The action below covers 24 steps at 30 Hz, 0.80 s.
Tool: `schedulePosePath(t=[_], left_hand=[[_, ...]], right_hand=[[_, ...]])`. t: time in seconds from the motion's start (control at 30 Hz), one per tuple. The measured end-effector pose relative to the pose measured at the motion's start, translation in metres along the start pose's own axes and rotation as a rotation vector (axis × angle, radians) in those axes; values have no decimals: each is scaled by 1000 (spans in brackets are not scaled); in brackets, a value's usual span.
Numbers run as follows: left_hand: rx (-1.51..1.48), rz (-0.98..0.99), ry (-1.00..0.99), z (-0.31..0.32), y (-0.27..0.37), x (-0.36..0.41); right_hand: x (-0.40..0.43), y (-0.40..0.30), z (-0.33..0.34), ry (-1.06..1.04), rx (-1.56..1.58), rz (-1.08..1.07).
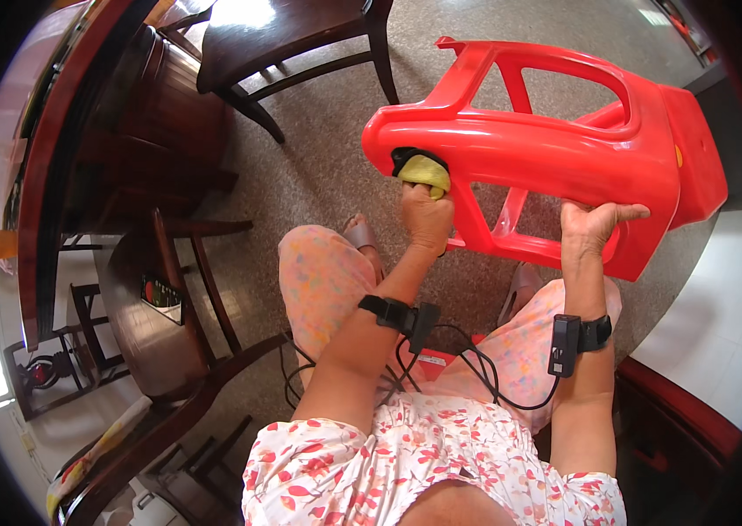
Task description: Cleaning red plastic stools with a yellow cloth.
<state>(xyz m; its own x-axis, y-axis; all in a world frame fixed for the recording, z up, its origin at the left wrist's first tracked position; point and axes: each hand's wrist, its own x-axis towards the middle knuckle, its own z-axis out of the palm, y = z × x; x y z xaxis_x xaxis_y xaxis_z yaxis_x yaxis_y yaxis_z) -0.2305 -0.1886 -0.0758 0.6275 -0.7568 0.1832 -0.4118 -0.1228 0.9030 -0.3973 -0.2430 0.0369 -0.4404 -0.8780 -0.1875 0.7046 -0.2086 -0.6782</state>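
A red plastic stool (pixel 542 141) is tilted on its side in front of me, its legs towards the left and its seat end at the right. My left hand (pixel 427 217) grips a bunched yellow-and-black cloth (pixel 425 171) and presses it against the lower left part of the stool. Under the stool's near side, my right hand (pixel 585 227) holds the frame, with the thumb pointing right and the fingers partly hidden behind the plastic.
A dark wooden stool (pixel 292 49) stands beyond on the speckled floor (pixel 318 177). To the left are a wooden chair (pixel 147 315) and a table edge (pixel 49 197). Black cables (pixel 496 375) run from bands on both forearms across my lap. A white panel (pixel 700 315) is at right.
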Motion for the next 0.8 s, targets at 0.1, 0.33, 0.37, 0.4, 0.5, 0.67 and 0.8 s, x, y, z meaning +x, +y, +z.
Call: schedulePosePath(t=[0.1,0.33,0.37,0.4,0.5,0.67,0.8], left_hand=[[54,42,-52,-6,8,1],[-487,-21,-9,-15,-5,19],[-645,-180,63,-20,-10,27],[-525,-170,93,-28,-9,38],[-23,-78,58,-48,-6,73],[642,-122,-228,-43,14,76],[551,-83,78,-21,-7,62]], right_hand=[[-4,-2,5,26,11,3],[1,-3,1,-28,22,21],[3,-3,0,-15,25,20],[3,-4,-1,-9,30,16],[3,-5,-3,6,46,33],[0,-2,0,59,33,4],[3,1,-5,-2,48,7]])
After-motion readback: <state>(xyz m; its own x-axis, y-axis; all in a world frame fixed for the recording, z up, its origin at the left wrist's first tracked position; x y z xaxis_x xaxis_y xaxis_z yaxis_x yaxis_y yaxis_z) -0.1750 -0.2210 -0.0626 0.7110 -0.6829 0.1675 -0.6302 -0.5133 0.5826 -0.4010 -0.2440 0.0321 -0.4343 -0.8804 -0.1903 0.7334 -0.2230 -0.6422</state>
